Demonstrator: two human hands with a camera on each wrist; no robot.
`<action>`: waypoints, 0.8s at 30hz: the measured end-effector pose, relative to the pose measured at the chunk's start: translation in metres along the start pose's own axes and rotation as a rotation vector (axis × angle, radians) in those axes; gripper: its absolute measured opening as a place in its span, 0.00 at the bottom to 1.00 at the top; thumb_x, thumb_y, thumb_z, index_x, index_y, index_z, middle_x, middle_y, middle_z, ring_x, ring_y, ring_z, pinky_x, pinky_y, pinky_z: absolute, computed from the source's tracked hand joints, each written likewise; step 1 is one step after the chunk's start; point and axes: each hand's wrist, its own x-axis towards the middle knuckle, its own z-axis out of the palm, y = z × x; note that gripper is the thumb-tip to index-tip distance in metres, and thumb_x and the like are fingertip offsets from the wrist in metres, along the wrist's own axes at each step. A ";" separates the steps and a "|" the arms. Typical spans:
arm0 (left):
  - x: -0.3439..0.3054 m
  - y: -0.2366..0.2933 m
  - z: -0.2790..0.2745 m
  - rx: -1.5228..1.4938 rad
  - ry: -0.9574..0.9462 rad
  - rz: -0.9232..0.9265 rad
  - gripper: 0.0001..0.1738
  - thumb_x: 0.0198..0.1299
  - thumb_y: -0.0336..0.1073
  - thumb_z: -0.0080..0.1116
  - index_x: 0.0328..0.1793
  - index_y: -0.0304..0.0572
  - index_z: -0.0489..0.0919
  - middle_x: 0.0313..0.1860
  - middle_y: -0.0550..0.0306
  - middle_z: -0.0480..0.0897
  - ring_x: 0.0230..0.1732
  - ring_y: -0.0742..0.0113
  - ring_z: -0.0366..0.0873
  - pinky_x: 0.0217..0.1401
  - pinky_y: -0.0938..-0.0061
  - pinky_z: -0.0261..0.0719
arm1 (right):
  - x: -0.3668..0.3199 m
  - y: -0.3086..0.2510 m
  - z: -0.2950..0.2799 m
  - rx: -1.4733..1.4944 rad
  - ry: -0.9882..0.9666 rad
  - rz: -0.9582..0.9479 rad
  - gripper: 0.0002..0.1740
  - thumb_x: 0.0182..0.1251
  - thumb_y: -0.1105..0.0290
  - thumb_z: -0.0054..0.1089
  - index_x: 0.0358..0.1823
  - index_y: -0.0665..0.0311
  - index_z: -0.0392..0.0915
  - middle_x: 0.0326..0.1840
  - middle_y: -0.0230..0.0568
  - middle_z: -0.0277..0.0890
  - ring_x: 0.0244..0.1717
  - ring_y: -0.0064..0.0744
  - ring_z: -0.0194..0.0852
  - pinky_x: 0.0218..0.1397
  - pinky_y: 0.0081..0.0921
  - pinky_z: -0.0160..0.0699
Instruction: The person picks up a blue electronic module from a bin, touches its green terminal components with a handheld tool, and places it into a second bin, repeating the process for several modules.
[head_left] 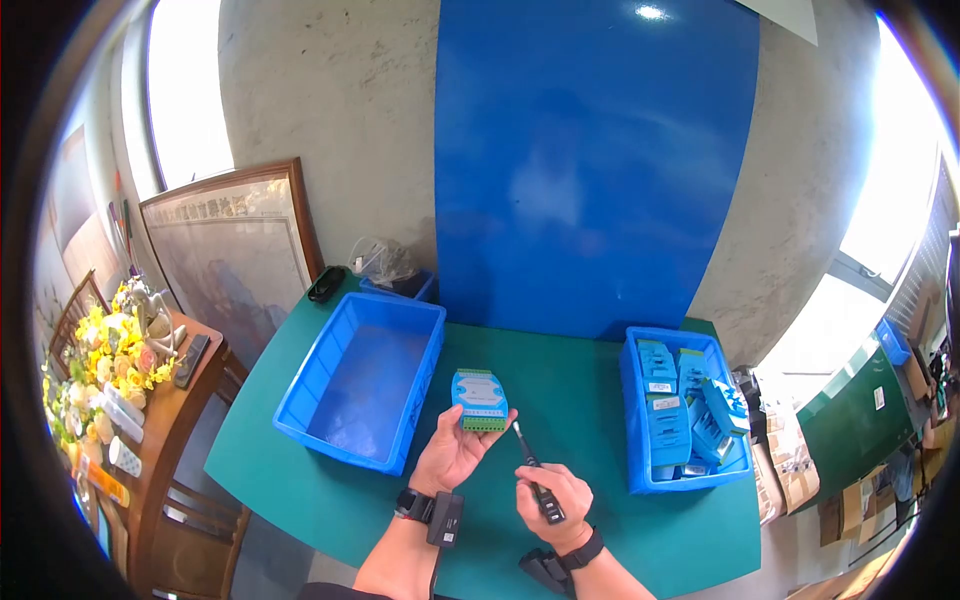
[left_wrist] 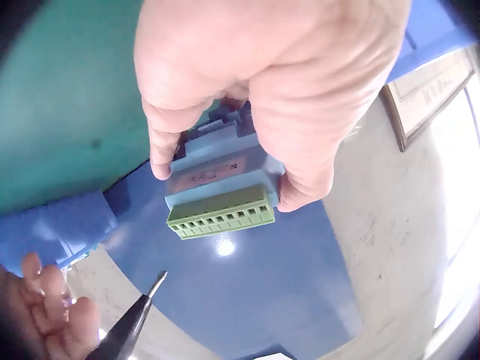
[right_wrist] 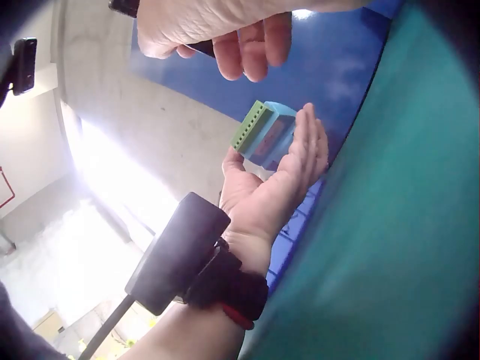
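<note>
My left hand (head_left: pixel 450 455) grips a light blue module (head_left: pixel 479 392) by its sides, above the green table. Green terminal blocks line two opposite edges of the module; in the left wrist view one block (left_wrist: pixel 221 215) faces the camera, with thumb and fingers on either side of the housing. My right hand (head_left: pixel 560 505) holds a black screwdriver (head_left: pixel 541 487), its fingers curled round the handle. The metal tip points up toward the module's lower right corner, apart from it. In the right wrist view the module (right_wrist: pixel 271 139) rests between the left thumb and fingers.
An empty-looking blue bin (head_left: pixel 365 385) stands on the left of the green table (head_left: pixel 500 550). On the right, another blue bin (head_left: pixel 690 484) holds several similar blue modules (head_left: pixel 668 430). Behind the left bin lie a black object (head_left: pixel 326 284) and a clear plastic bag (head_left: pixel 385 262). A blue panel (head_left: pixel 590 170) stands behind.
</note>
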 end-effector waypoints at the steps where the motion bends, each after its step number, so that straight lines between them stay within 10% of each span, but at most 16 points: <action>1: 0.000 0.000 0.000 0.012 0.003 -0.013 0.30 0.68 0.46 0.52 0.68 0.34 0.64 0.62 0.44 0.74 0.67 0.42 0.69 0.72 0.57 0.69 | -0.001 0.000 0.000 -0.001 -0.021 -0.012 0.09 0.51 0.77 0.65 0.37 0.62 0.82 0.27 0.40 0.81 0.23 0.34 0.80 0.25 0.24 0.77; 24: -0.003 0.002 -0.002 0.089 0.040 -0.043 0.26 0.68 0.45 0.54 0.66 0.39 0.66 0.59 0.47 0.77 0.62 0.45 0.75 0.64 0.57 0.76 | -0.007 0.002 0.005 0.080 -0.052 0.039 0.11 0.52 0.81 0.61 0.39 0.68 0.77 0.29 0.43 0.81 0.23 0.37 0.81 0.26 0.26 0.78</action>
